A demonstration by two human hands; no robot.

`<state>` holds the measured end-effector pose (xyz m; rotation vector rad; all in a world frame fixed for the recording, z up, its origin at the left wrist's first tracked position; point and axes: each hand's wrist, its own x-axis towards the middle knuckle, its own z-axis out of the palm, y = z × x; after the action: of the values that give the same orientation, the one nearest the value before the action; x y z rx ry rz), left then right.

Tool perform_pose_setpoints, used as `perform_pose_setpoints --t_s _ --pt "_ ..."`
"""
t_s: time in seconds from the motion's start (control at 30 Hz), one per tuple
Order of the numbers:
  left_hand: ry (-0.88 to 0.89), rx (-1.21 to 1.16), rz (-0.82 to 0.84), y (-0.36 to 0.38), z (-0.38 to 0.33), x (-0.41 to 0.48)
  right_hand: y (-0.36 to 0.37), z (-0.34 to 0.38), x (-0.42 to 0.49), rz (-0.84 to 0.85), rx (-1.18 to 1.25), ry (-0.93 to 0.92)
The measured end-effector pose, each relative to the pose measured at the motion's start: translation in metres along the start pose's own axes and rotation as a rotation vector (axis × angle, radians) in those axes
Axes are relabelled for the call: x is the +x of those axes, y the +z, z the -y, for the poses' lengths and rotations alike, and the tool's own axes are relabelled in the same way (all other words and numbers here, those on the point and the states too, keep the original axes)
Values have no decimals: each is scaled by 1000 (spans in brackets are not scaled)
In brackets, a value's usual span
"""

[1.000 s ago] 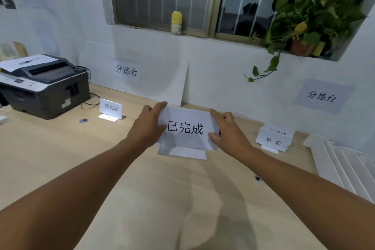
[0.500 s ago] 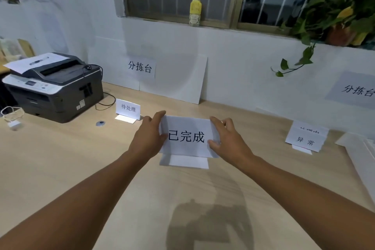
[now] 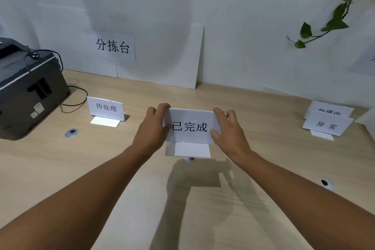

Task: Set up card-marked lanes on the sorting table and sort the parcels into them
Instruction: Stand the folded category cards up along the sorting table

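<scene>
Card in hand: we hold the 已完成 card [image 3: 190,127] upright at mid sorting table [image 3: 60,168], print facing us, long axis left to right, its folded flap pointing toward us; we cannot tell whether it touches the wood.
Left hand [image 3: 151,130]: our fingers curl round the card's left edge.
Right hand [image 3: 229,131]: pinches the right edge.
Other cards: 待处理 card [image 3: 106,107] stands left, near the printer [image 3: 26,91]; 异常 card [image 3: 327,125] stands far right.

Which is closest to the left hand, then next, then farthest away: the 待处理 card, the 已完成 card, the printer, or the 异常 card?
Starting from the left hand:
1. 已完成 card, held by it, in the middle.
2. 待处理 card, to its left.
3. printer, far left.
4. 异常 card, far right.
</scene>
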<state>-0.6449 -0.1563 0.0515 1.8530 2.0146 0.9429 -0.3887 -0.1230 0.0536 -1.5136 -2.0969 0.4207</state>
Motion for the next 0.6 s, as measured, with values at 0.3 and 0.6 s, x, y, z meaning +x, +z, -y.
perform_pose_setpoints --t_s 0.3,0.6 --pt "56 -32 81 78 82 94 91 -40 71 -2 -48 122" --pt "11 -85 165 166 162 149 186 -95 126 39 -76 224"
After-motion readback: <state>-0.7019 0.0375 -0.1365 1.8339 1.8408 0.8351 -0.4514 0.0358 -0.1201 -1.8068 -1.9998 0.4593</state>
